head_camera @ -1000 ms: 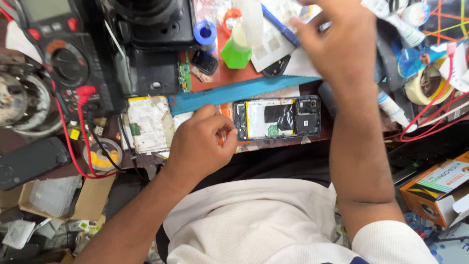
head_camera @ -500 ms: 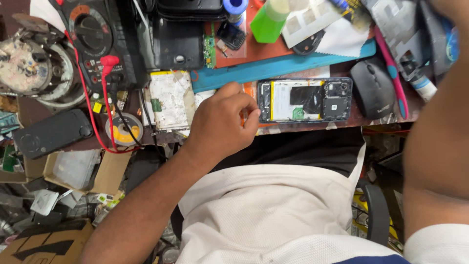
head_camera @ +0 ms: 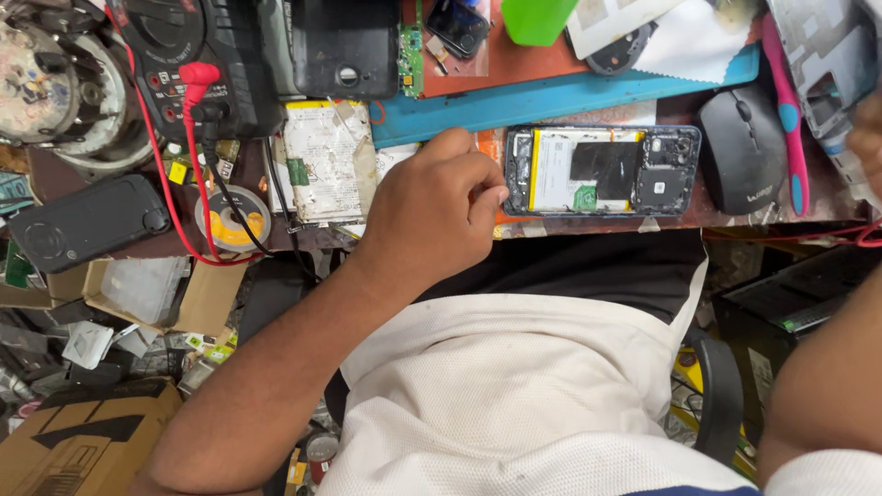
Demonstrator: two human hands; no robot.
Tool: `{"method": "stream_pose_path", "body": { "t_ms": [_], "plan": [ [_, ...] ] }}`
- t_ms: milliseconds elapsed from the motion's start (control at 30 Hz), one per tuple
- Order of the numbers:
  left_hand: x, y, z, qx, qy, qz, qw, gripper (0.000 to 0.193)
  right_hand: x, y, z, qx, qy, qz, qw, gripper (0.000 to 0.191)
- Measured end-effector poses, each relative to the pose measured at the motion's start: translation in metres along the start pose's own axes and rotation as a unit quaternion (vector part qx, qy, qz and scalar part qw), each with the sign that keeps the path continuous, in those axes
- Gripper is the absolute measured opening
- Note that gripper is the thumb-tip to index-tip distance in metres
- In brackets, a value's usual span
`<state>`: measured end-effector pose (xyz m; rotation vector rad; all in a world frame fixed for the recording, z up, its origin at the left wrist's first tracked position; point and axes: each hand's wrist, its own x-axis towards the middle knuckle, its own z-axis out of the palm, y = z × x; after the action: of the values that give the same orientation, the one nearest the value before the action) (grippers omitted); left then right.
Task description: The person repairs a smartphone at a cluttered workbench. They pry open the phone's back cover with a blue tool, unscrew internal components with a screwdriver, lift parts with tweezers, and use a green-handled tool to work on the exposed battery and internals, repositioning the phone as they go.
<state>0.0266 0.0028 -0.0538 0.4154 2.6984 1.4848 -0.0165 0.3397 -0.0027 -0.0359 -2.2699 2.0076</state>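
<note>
A phone-repair workshop: multimeter (head_camera: 197,64), opened phone (head_camera: 602,172), loose circuit board (head_camera: 410,48) crowd the bench.

An opened phone (head_camera: 602,171) lies flat and lengthwise right of the frame's centre, back cover off, showing a white battery, black patch and dark camera end.

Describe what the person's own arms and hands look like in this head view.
Both arms are bare, with no gloves, rings or watch visible. The left hand and its forearm are uncovered all the way to the frame edge. The right hand is only partly in view at the edge; a white short sleeve ends above that elbow.
</note>
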Motion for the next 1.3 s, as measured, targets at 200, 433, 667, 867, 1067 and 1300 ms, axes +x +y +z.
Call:
{"method": "stream_pose_path", "body": {
  "t_ms": [200, 433, 667, 867, 1067, 1300],
  "plan": [
    [0.001, -0.002, 0.001, -0.012, -0.011, -0.013, 1.0, 0.008, -0.064, 0.01, 0.017, 0.217, -0.141, 0.082, 0.962, 0.016],
    [-0.001, -0.007, 0.003, -0.008, 0.004, 0.008, 1.0, 0.009, -0.069, 0.03, 0.08, -0.025, -0.17, 0.006, 0.985, 0.033],
    [0.0, -0.014, 0.004, -0.013, 0.004, 0.008, 1.0, 0.01, -0.04, 0.028, 0.114, -0.043, -0.227, -0.002, 0.973, 0.044],
    [0.0, -0.017, 0.005, -0.014, 0.009, 0.009, 1.0, 0.012, -0.037, 0.03, 0.117, -0.074, -0.242, -0.03, 0.967, 0.039],
    [0.001, -0.018, 0.006, -0.014, 0.006, 0.01, 1.0, 0.012, -0.036, 0.033, 0.114, -0.072, -0.249, -0.033, 0.965, 0.039],
    [0.001, -0.019, 0.007, -0.013, -0.004, 0.005, 1.0, 0.012, -0.033, 0.028, 0.111, -0.086, -0.277, -0.027, 0.957, 0.039]
  ]
}}
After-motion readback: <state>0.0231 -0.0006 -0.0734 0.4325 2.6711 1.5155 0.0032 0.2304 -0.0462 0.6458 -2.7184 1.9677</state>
